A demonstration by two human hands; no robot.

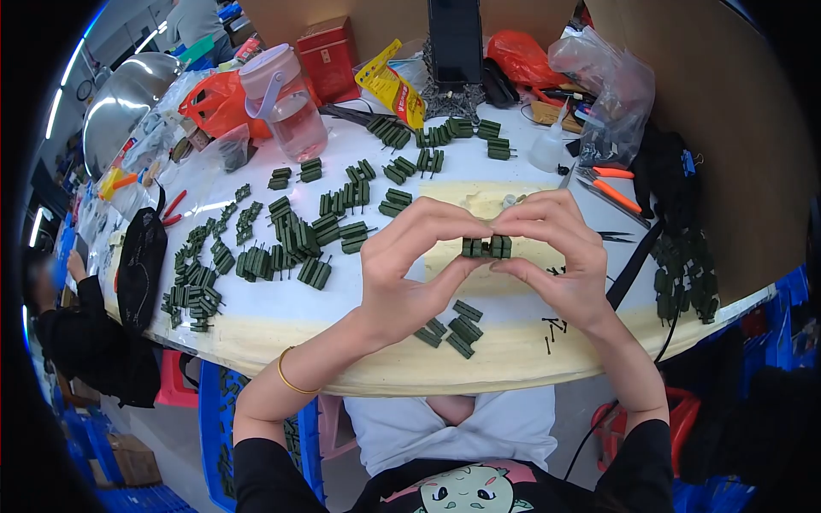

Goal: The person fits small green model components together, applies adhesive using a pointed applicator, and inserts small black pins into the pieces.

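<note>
My left hand (400, 261) pinches a small dark green block-like plastic part (472, 247) between thumb and fingers. Opposite it, my right hand (560, 256) grips a similar green part (502, 247). The two parts meet or nearly touch, and I cannot tell whether they are joined. Below the hands, near the table's front edge, lie several loose green pieces (463, 330). To the right, close under my right hand, are several small dark pins (554, 326).
Many green parts with thin pins (295, 232) cover the table's left half. A water jug (295, 128) stands behind them. Orange-handled pliers (617, 195) and a squeeze bottle (547, 150) lie at right. A blue crate (211, 427) stands below; another person (81, 333) sits left.
</note>
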